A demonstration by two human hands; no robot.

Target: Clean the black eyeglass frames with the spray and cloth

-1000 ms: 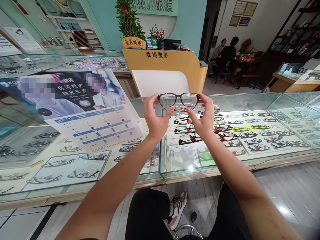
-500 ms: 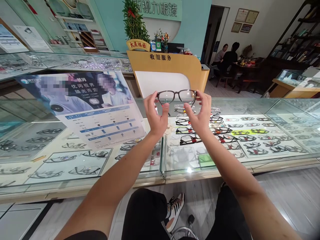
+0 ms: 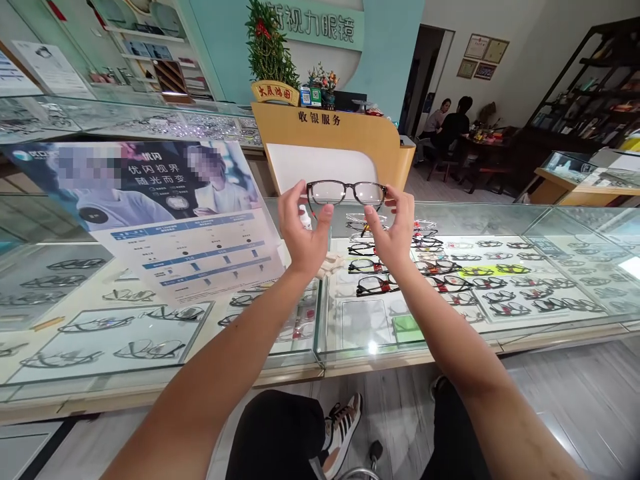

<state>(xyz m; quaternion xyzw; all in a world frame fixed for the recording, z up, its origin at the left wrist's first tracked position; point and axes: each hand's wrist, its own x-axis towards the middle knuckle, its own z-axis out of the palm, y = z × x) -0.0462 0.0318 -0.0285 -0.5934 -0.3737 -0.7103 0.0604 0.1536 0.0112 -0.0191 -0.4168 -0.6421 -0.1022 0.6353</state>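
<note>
A pair of dark-framed eyeglasses (image 3: pixel 349 182) is held up level above the glass counter, lenses facing me. My left hand (image 3: pixel 303 230) grips its left side, fingers closed around the frame's edge and temple area. At the other side, my right hand (image 3: pixel 393 227) holds the frame between thumb and fingers. Just behind my left hand stands a small white bottle (image 3: pixel 305 217), partly hidden. A crumpled beige cloth (image 3: pixel 330 265) lies on the counter between my wrists.
The glass display counter (image 3: pixel 360 363) spans the view, with several eyeglasses (image 3: pixel 377 285) in rows under the glass. A printed poster sheet (image 3: pixel 165 227) stands at the left. Beyond are a wooden cashier desk (image 3: pixel 330 123) and two seated people (image 3: pixel 453 123) at a table.
The view has shifted slightly, so hands and eyeglasses appear a little further left. The lenses have tilted a bit, and the white bottle and cloth show more. Both hands keep their hold.
</note>
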